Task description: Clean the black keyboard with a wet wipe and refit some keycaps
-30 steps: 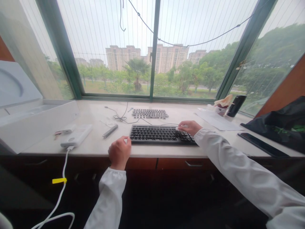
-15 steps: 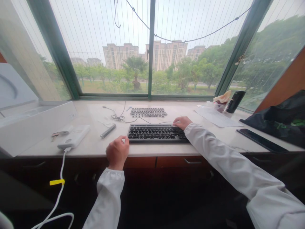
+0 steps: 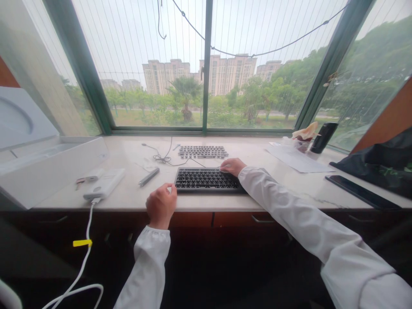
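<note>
A black keyboard (image 3: pixel 206 182) lies near the counter's front edge, its key switches bare of caps. My left hand (image 3: pixel 162 204) is closed at its left end, thumb and forefinger pinching the near left corner. Over the upper right part of the keys is my right hand (image 3: pixel 234 166), its fingers bent down and pressed together. What they hold, if anything, is mostly hidden. Behind the keyboard, removed keycaps (image 3: pixel 203 151) are set out in rows. A thin dark cable (image 3: pixel 162 159) lies coiled to their left.
A grey pen-like tool (image 3: pixel 149 177) lies left of the keyboard. Further left are a white power bank (image 3: pixel 104 184) with a plugged cable and an open white box (image 3: pixel 54 167). On the right are a paper sheet (image 3: pixel 298 158), a black cylinder (image 3: pixel 324 137), a phone (image 3: pixel 360 192) and a dark bag (image 3: pixel 383 159).
My right hand has moved left across the upper keys, from the right end of the keyboard. My left hand stays at the left corner. The view has shifted slightly.
</note>
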The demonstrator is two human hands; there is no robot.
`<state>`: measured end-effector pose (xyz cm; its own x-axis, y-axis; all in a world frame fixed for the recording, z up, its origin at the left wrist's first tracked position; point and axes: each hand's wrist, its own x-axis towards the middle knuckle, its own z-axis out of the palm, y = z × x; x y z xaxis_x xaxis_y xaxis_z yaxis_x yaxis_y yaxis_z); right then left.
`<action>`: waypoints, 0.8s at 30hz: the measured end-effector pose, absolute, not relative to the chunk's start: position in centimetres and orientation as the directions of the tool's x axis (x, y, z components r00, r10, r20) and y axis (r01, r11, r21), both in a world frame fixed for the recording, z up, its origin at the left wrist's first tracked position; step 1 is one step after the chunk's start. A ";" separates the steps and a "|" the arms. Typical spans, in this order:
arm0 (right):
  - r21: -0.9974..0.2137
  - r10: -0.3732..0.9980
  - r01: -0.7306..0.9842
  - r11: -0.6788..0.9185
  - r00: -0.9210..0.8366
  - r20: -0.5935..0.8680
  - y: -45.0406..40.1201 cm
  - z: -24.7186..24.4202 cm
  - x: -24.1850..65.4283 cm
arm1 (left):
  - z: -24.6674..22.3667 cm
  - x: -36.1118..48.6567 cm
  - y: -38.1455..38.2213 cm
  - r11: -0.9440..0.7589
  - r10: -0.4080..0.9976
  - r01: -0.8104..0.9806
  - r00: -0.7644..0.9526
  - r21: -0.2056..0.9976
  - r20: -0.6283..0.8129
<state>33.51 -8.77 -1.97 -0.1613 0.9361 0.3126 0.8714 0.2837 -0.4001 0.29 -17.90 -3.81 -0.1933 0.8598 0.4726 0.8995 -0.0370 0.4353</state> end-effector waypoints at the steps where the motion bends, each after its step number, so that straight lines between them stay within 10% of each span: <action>1: -0.403 0.934 0.866 0.295 -0.172 0.313 -8.4 -1.9 32.5 | -3.8 0.3 -17.9 -0.037 0.858 0.901 -0.193 0.433 0.476; 24: -0.429 0.904 0.809 0.401 -0.271 0.332 -4.0 -1.4 13.4 | -4.1 0.3 -17.6 -0.040 0.836 0.902 -0.206 0.431 0.508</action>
